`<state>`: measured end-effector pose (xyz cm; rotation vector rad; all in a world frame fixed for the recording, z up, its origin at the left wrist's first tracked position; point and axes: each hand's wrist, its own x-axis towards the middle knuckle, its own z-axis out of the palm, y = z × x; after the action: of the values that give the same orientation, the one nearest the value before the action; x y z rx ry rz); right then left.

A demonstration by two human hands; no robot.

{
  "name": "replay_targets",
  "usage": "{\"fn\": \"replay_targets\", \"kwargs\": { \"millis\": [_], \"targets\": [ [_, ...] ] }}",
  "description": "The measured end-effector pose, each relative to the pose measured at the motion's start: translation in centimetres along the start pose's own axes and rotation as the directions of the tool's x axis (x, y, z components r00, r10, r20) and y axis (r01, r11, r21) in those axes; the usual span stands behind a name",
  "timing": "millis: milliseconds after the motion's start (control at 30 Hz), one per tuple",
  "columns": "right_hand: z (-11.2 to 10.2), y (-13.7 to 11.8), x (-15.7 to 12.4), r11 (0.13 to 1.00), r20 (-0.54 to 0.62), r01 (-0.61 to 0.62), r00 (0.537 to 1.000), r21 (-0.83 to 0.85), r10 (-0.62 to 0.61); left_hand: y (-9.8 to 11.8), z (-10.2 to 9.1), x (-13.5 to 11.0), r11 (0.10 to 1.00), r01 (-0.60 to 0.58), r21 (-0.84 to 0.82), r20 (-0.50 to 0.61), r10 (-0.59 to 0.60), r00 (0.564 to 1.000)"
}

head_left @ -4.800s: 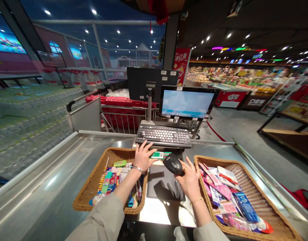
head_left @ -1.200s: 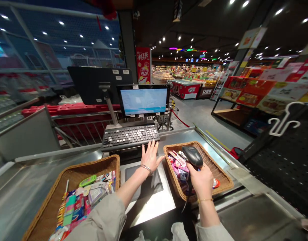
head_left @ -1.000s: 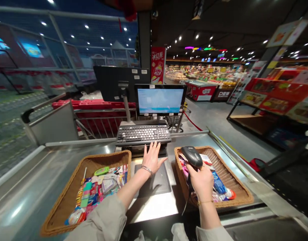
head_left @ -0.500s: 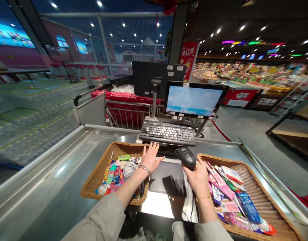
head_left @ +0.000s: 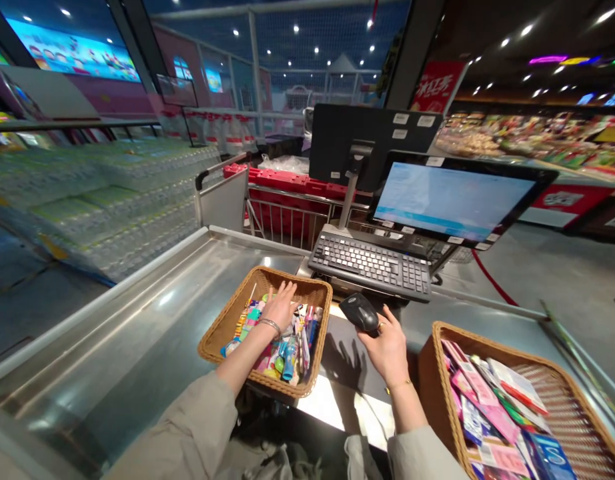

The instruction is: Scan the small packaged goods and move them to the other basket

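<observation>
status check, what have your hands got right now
Left hand on small packaged goods in wicker basket. Right hand gripping black handheld barcode scanner. Keyboard just beyond scanner.

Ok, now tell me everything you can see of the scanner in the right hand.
The handheld barcode scanner is black, with a matte plastic look and a rounded, bulbous head. Its lower part is hidden in the right hand, which grips it. It is tilted, with the head pointing forward and left toward the keyboard, and sits just short of it. A thin cable appears to trail down below the hand, though its link to the scanner is hidden. Only the hand appears to touch the scanner.
</observation>
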<state>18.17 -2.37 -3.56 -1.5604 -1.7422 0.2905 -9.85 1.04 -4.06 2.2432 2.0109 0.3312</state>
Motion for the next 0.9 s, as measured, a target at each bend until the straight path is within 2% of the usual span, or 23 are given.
{"fn": "replay_targets", "kwargs": {
  "millis": [167,333,600,900],
  "targets": [
    [0.8,-0.4,0.2,1.0,0.043,-0.003,0.999,0.002,0.003,-1.7,0.7,-0.8,0.998,0.058,0.002,0.053,-0.058,0.997],
    [1.3,-0.5,0.3,1.0,0.056,0.001,0.998,0.01,-0.001,-2.4,2.0,-1.5,0.999,0.031,-0.009,0.144,-0.03,0.989],
    [1.6,-0.5,0.3,1.0,0.086,0.003,0.996,0.011,-0.004,-2.1,3.7,-2.4,0.994,-0.094,-0.064,0.331,0.11,0.937],
    [1.7,-0.2,0.0,1.0,0.08,-0.021,0.997,0.012,0.02,-1.2,4.5,-2.3,0.988,-0.109,-0.106,0.419,0.144,0.897]
  ]
}}
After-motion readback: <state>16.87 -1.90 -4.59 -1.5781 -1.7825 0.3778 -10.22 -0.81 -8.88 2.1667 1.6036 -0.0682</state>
